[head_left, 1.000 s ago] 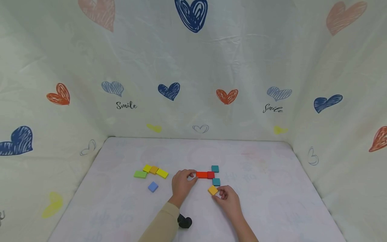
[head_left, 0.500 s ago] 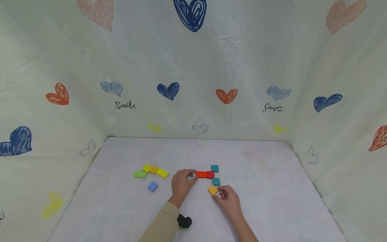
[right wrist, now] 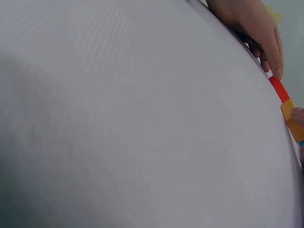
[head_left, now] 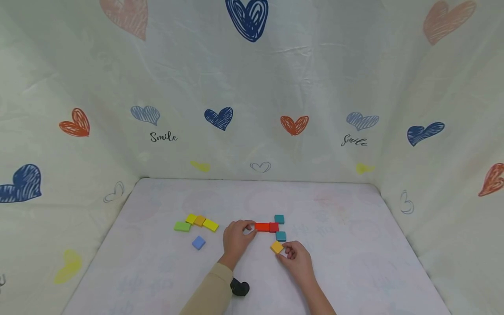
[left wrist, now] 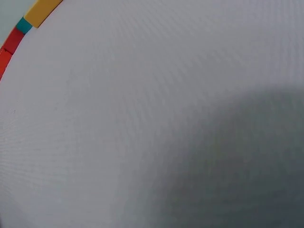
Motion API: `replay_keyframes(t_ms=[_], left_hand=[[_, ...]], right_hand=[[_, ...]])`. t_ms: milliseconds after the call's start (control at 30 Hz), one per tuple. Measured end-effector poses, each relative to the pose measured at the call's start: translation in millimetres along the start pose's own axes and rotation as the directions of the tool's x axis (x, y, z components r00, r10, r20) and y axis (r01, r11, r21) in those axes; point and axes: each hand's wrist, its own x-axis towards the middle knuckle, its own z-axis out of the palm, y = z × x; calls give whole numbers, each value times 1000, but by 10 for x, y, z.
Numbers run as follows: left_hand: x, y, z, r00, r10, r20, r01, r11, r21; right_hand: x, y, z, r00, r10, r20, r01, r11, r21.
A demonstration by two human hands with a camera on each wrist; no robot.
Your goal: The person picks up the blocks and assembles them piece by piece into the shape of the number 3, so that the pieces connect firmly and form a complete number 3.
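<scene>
My left hand [head_left: 237, 239] pinches the left end of a flat red oblong block [head_left: 262, 227] between thumb and forefinger. A darker red square block [head_left: 274, 227] touches that block's right end. One teal square block [head_left: 279, 219] lies just behind the dark red one, and a second teal block [head_left: 281, 236] lies just in front of it. With thumb and forefinger my right hand [head_left: 297, 259] holds an orange-yellow square block [head_left: 277, 247] by its right side, its corner pointing toward the near teal block. In the right wrist view the thumb [right wrist: 298, 114] shows on this orange-yellow block.
Left of the hands lie a green block [head_left: 183, 226], a yellow square [head_left: 191, 218], an orange square [head_left: 200, 221] and a yellow oblong [head_left: 210, 225] in a touching row. Nearer sits a blue square [head_left: 198, 243]. A black object [head_left: 240, 288] is beside the left sleeve on the white table [head_left: 354, 271].
</scene>
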Motion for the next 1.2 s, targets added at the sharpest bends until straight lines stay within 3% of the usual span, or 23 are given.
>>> replay_keyframes(t_ms=[467,633,833,1067,1200], left_hand=[[0,10,-58,999,-11,44,14,998,-68],[-14,-30,-167,987,-2,159,32,982,-186],[-12,-128,-421,950,32,311,56,962,-269],[10,-248,-745,930,78,359,-8,981,-192],[32,-359,-878,924,136,356,-100,988,-117]], right_hand=[[-4,-17,-46,1000,-14,-6,14,999,40],[2,-63,-118,999,-26,43,22,996,86],[64,-198,-184,990,-104,91,90,986,139],[201,-394,-128,959,-225,170,188,959,212],[258,-530,-52,939,-260,226,210,952,224]])
